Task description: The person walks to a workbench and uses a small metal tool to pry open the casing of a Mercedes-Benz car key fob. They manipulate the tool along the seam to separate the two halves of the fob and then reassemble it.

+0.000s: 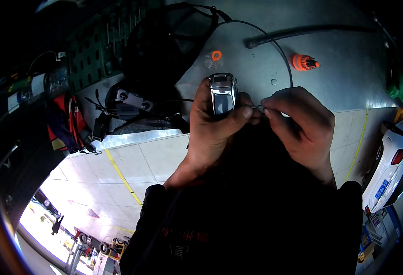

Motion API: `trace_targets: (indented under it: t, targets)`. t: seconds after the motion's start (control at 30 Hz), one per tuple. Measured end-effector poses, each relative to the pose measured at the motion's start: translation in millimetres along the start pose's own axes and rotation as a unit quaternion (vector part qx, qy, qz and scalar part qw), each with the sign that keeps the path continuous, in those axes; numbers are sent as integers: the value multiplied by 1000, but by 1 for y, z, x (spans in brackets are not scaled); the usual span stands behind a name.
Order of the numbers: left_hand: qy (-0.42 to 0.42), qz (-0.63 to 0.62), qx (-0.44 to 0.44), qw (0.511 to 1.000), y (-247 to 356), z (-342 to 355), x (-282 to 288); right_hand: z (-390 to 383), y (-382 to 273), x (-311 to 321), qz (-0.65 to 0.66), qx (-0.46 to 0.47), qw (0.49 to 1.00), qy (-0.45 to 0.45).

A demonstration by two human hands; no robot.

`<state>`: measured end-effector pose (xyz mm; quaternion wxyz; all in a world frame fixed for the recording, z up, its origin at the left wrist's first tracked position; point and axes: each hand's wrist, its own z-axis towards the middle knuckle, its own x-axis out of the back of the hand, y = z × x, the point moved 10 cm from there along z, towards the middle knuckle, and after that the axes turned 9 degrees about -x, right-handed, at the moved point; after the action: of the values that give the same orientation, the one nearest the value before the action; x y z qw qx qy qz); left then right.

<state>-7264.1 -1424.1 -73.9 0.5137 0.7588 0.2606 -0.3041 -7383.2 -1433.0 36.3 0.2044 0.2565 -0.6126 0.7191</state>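
Left hand (213, 130) stands near the centre of the frame, its wrist rising from a dark sleeve below. Its fingers are curled round a small silver car-shaped object with dark glossy panels (223, 94), and the thumb lies across the lower part of it, pointing to the right. The silver object is upright in the frame, just left of the centre line of the two hands.

Right hand (304, 119) comes from the lower right, bent at the wrist, with its back turned upward. Its thumb and forefinger are pressed together on a thin, short metal piece (258, 107), whose other end reaches the left hand's fingertips; whether it touches the silver object, I cannot tell.

Red lettering (201, 237) is on the dark clothing at the lower centre, partly lost in shadow. At the right edge, a white car (391, 160) carries a blue rectangular plate with white characters (381, 189).

Above the hands, on a grey metal table (256, 64), are a bright orange ring (216, 56), an orange rounded holder with dark prongs (304, 62) and a long black rod (311, 30). A thin black cable (281, 50) curves down behind the right hand. At the upper left is a dark green tool case (89, 59).
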Motion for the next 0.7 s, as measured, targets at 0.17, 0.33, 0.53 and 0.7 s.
trace_targets:
  t: [0.17,0.33,0.53,0.7]
  targets:
    - [1,99,-49,994,10,2,-4,-2,3,2,2,-23,1000,6]
    - [9,163,-131,978,23,-2,-3,-2,8,-3,0,-58,998,-17]
    - [-8,279,-199,939,37,-6,-9,-4,9,-6,21,-47,999,-16]
    - [-33,295,-227,928,40,-8,-13,-3,17,-10,37,-108,991,-70]
